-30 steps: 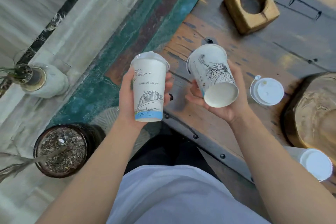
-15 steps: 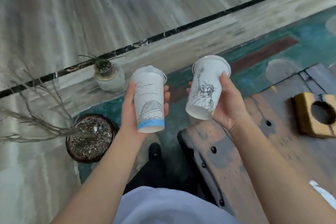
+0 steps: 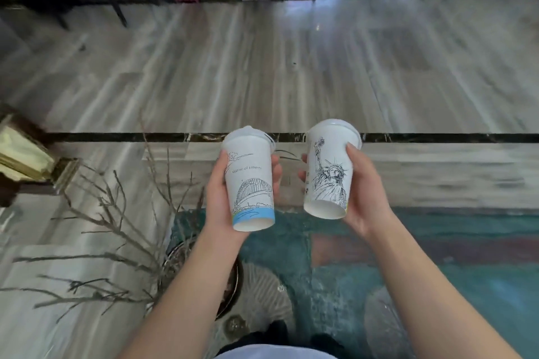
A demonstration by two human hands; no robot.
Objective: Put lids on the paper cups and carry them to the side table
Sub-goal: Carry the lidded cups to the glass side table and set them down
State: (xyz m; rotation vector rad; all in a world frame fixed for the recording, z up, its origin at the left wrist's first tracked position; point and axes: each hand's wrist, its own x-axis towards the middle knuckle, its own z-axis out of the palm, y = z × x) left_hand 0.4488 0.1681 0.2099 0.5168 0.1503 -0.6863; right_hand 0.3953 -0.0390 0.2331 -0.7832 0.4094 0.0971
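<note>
Left hand [image 3: 217, 198] grips bridge cup [image 3: 250, 186], right hand [image 3: 361, 192] grips statue cup [image 3: 329, 175]; both lidded, apart, held mid-air. Bare branches [image 3: 110, 213] crowd left; blurred, seemingly open floor [image 3: 262, 67] ahead.

bare-branched potted plant [image 3: 122, 245] | teal rug [image 3: 481, 277] | wood-look floor [image 3: 262, 67]

Bridge-print cup [image 3: 250, 188] lidded, upright, statue-print cup [image 3: 329, 175] lidded, tilted
</note>
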